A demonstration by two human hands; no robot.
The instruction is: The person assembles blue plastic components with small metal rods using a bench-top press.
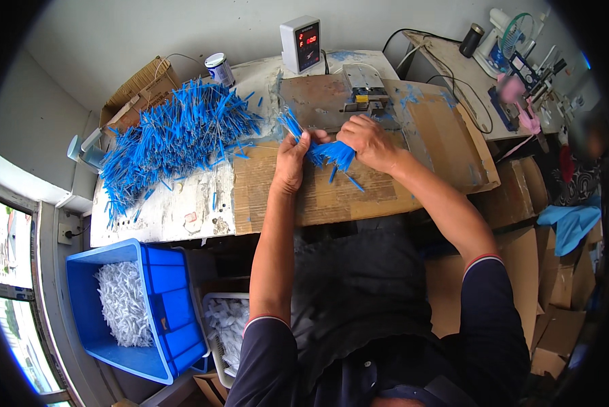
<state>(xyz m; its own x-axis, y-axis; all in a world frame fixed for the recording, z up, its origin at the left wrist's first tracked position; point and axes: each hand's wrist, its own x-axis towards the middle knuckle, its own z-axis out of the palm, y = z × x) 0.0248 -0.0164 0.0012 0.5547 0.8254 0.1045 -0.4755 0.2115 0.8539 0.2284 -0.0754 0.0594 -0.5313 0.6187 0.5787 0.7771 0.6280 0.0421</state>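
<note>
Just in front of the small metal press (364, 88), both hands grip one bundle of thin blue sticks (325, 150) above the desk (182, 210). The left hand (292, 163) is closed round the bundle's upper end, which fans up and to the left; the right hand (371, 142) is clamped on its lower end, which points down and to the right. Brown cardboard sheets (358, 193) cover the worn white desk beneath. A large loose heap of blue sticks (175, 139) lies to the left, well apart. A digital counter (301, 44) and a small tin (219, 68) stand against the grey wall. Below the desk edge sits a blue crate (165, 305) of white pieces.
</note>
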